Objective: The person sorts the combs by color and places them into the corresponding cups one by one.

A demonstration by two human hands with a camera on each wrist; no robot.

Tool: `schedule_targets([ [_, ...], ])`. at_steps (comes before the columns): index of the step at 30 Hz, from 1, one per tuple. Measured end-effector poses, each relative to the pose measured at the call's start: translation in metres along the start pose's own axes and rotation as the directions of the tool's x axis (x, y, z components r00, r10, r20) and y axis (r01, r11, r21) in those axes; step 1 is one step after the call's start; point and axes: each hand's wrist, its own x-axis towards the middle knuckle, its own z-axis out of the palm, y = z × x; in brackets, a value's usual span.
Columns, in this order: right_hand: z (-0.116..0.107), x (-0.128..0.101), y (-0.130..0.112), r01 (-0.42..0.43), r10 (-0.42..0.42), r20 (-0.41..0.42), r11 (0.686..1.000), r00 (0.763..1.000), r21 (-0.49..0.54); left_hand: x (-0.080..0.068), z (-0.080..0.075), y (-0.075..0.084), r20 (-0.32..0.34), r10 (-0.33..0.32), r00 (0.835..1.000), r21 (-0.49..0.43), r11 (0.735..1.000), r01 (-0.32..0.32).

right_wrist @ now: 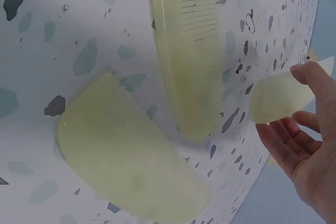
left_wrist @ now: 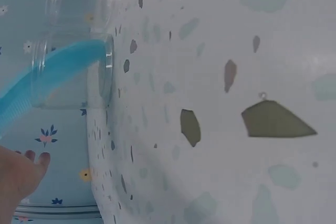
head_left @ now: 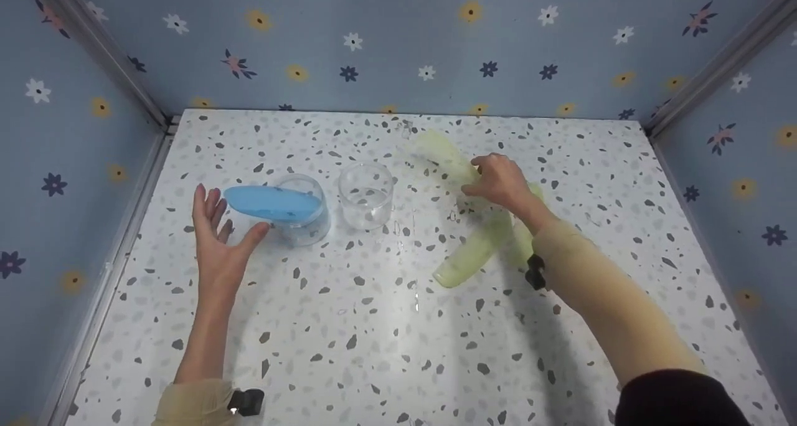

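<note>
On the speckled white terrazzo tabletop [head_left: 373, 326], the left hand [head_left: 218, 239] lies left of the clear round glass jar [head_left: 308, 211], fingers straight and slightly spread, thumb reaching toward the jar without gripping anything. A flat blue oval plastic comb [head_left: 271, 203] rests tilted in this jar's mouth. Just right of that jar stands a second clear glass beaker [head_left: 366, 194]. Further right of the jar, the right hand [head_left: 501, 183] pinches one pale yellow-green translucent plastic comb [head_left: 443, 155] between thumb and fingertips. Two more yellow-green combs [head_left: 476, 251] lie flat under the wrist.
</note>
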Motion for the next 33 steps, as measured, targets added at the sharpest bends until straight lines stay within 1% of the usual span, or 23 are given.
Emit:
schedule_targets([
  [2, -0.002, -0.002, 0.003, 0.001, -0.001, -0.008, 1.0, 1.0, 0.017, 0.0, 0.0, 0.005, -0.009, 0.032, 0.999, -0.009, 0.999, -0.032],
  [4, -0.004, -0.003, 0.006, -0.001, 0.002, -0.011, 0.999, 1.0, 0.035, 0.0, 0.0, 0.01, -0.017, 0.064, 0.998, 0.003, 0.998, -0.064],
  [7, -0.008, -0.005, 0.01, -0.012, 0.013, -0.012, 0.998, 1.0, 0.055, 0.001, 0.001, 0.018, -0.033, 0.102, 0.994, 0.056, 0.993, -0.1],
  [11, -0.013, -0.008, 0.015, -0.021, 0.022, -0.019, 0.997, 1.0, 0.076, 0.002, 0.003, 0.03, -0.05, 0.159, 0.986, 0.14, 0.979, -0.151],
  [15, -0.018, -0.01, 0.019, -0.027, 0.032, -0.045, 0.993, 0.998, 0.116, -0.007, 0.013, 0.058, -0.042, 0.224, 0.974, 0.172, 0.962, -0.214],
  [18, -0.021, -0.011, 0.02, -0.042, 0.051, -0.058, 0.99, 0.997, 0.137, -0.007, 0.021, 0.066, -0.027, 0.271, 0.962, 0.189, 0.947, -0.261],
  [22, -0.027, -0.013, 0.021, -0.064, 0.076, -0.064, 0.983, 0.995, 0.17, 0.002, 0.028, 0.058, 0.002, 0.326, 0.946, 0.219, 0.923, -0.318],
  [27, -0.032, -0.015, 0.025, -0.099, 0.12, -0.078, 0.967, 0.99, 0.234, 0.004, 0.043, 0.064, 0.054, 0.356, 0.933, 0.226, 0.906, -0.358],
  [29, -0.033, -0.016, 0.027, -0.108, 0.135, -0.089, 0.961, 0.987, 0.253, 0.005, 0.049, 0.065, 0.081, 0.379, 0.922, 0.235, 0.891, -0.387],
  [33, -0.035, -0.017, 0.03, -0.107, 0.142, -0.114, 0.956, 0.983, 0.272, 0.009, 0.063, 0.065, 0.135, 0.43, 0.893, 0.24, 0.86, -0.451],
])
